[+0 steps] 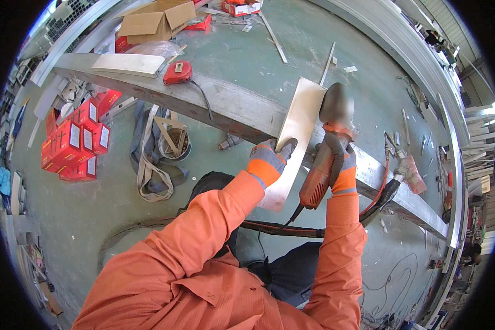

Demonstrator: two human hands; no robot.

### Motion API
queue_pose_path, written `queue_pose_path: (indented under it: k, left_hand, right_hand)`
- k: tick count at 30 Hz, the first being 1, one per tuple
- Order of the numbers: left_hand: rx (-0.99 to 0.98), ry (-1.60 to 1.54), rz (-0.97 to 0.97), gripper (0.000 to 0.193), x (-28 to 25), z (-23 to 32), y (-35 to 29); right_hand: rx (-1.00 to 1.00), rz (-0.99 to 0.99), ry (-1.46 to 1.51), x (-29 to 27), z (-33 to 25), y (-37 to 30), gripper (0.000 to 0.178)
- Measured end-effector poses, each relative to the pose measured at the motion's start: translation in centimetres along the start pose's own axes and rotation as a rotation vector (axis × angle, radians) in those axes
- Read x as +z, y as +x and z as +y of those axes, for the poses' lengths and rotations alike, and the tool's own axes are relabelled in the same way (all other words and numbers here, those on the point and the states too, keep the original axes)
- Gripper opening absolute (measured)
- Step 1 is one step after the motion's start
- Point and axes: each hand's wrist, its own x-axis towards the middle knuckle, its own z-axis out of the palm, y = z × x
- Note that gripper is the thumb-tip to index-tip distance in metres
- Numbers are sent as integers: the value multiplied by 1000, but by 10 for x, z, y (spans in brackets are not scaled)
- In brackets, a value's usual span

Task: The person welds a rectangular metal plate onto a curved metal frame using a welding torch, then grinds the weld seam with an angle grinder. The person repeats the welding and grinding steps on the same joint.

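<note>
My left hand [270, 158], in a grey and orange work glove, is closed on the left edge of a long flat metal plate [303, 113]. The plate lies tilted across a thick metal beam [236, 102]. In my right hand [344, 165], gloved alike, is a red angle grinder [317, 179], its cord trailing from the lower end. The grinder's round disc [336, 103] is blurred and stands at the plate's right edge near the far end; whether it touches, I cannot tell. My right fingers are partly hidden behind the grinder body.
On the beam sit a red tape measure [178, 73] and a short metal strip [127, 63]. A torch-like tool with a cable [393, 187] rests at its right. Red boxes [77, 142], a strap [148, 165], a bucket [176, 144] and a carton [154, 22] stand around; a hose [280, 227] crosses near my legs.
</note>
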Motion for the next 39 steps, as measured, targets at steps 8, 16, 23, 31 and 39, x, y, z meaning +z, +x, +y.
queue_pose_path:
  k: [8,16,23,31,39]
  left_hand:
    - [-45,13,-79,72,-4,6,-2]
    - [-32,26,-77,72,-8,10,-3]
    - [-52,55,-75,72,-12,17,-6]
    - [-45,51,-9,66,-10,19,-8]
    - [-29,96,-14,64,-9,16,-7]
  right_hand:
    - [29,5,-31,5,-9,-8,56]
    - [25,-13,-24,6,-6,-4,53]
    - [19,-6,-10,2,-1,0,54]
    - [6,-1,-29,6,-6,-4,58]
    - [60,7,-35,14,-17,-13,61]
